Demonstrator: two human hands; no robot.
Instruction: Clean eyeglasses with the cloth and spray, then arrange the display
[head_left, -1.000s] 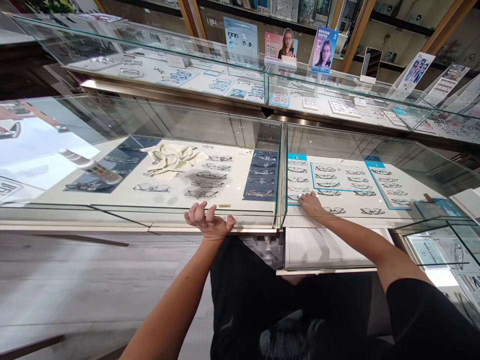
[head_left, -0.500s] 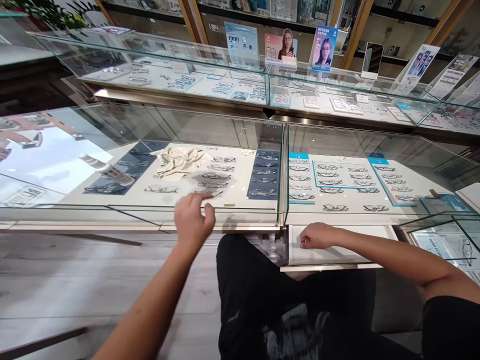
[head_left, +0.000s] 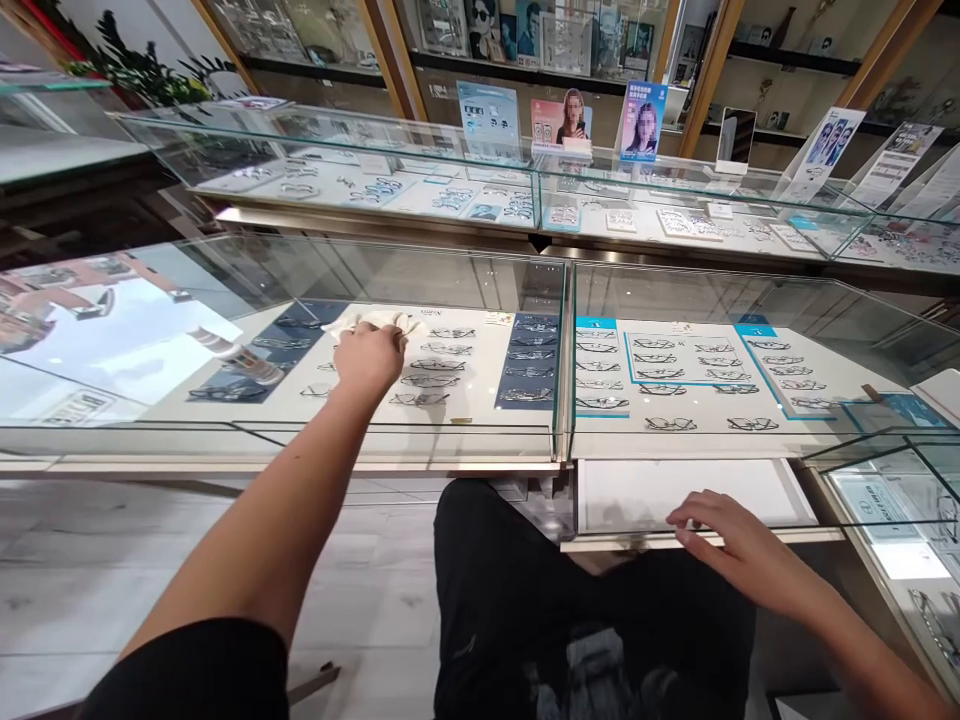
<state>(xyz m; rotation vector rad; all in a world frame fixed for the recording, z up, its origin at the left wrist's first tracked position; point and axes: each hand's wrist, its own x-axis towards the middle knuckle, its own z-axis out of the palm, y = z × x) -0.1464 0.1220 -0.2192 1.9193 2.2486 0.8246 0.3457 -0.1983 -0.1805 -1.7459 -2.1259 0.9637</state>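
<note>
My left hand (head_left: 370,356) reaches far over the glass counter, its fingers closed on a cream-coloured cloth (head_left: 343,324) that lies bunched on the glass top. The hand hides the cloth's near part. Under the glass, pairs of eyeglasses (head_left: 431,380) stand in rows just right of this hand. My right hand (head_left: 724,540) hovers at the front edge of a pulled-out white drawer (head_left: 622,495). Its thumb and fingers are apart and hold nothing.
A second glass case (head_left: 675,240) with eyeglasses runs behind the counter, with advertising cards (head_left: 643,120) and a small mirror (head_left: 736,140) on top. Another display case (head_left: 892,500) stands at the right. My knees are under the open drawer.
My left hand has moved forward from the counter's front edge onto the cloth and taken hold of it. My right hand has drawn back from inside the drawer, to the right and towards me.
</note>
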